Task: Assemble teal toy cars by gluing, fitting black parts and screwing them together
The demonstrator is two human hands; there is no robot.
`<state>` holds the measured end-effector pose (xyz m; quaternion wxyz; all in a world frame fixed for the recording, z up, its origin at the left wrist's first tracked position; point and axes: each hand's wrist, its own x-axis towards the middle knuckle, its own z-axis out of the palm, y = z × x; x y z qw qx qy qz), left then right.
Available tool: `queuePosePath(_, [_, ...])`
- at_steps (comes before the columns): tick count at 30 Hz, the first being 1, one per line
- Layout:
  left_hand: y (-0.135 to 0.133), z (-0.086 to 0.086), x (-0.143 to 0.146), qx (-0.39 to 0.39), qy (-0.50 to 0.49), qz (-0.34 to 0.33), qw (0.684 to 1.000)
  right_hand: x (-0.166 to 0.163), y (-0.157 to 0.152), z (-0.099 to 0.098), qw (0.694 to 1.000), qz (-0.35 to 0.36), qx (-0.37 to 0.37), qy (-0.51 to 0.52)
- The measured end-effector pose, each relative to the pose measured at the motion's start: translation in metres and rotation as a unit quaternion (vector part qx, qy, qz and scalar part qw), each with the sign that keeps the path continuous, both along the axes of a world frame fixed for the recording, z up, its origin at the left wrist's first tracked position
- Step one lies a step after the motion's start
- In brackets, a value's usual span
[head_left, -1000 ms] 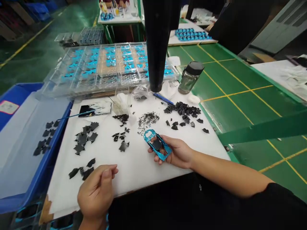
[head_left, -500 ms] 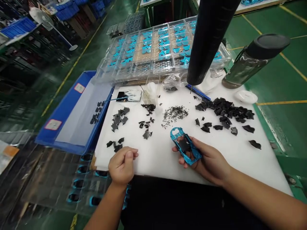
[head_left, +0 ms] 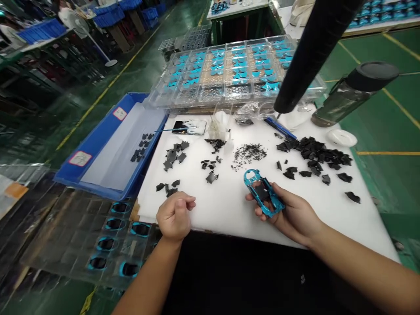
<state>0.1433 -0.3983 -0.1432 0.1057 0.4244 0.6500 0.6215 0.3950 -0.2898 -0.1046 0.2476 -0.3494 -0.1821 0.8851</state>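
My right hand [head_left: 293, 216] grips a shiny blue toy car body [head_left: 255, 180] above the white foam work surface [head_left: 226, 205]. The car body is tilted, with a dark piece in its middle opening; my fingers wrap under it. At the near left edge, my left hand [head_left: 174, 218] rests in a loose fist with nothing visible in it. Just beyond that hand lie a few small black curved parts [head_left: 171, 191]. A spread of tiny black screws or pins [head_left: 251, 153] lies beyond the car body. To the right is a heap of black moulded parts [head_left: 316, 151].
A black cylindrical tool [head_left: 308, 57] hangs above the surface. Behind stands a clear compartment tray [head_left: 183, 98] of blue parts. A blue bin [head_left: 98, 131] is at left, a bottle [head_left: 348, 98] at right. Car shells [head_left: 114, 224] lie in a lower tray.
The whole view has shifted, so the table contents appear slightly to the right. My right hand keeps its grip on the toy car body; my left hand stays curled.
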Motion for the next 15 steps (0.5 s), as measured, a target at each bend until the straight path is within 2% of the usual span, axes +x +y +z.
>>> queuePosePath(7, [0.0034, -0.0009, 0.0000, 0.082, -0.044, -0.020, 0.995, -0.0006, -0.0008, -0.0058, 0.998, 0.012, 0.029, 0.051])
queuePosePath(15, [0.0036, -0.0002, 0.0011, 0.085, -0.042, -0.021, 0.995, 0.0014, -0.0028, -0.0058, 0.996, 0.027, 0.057, 0.064])
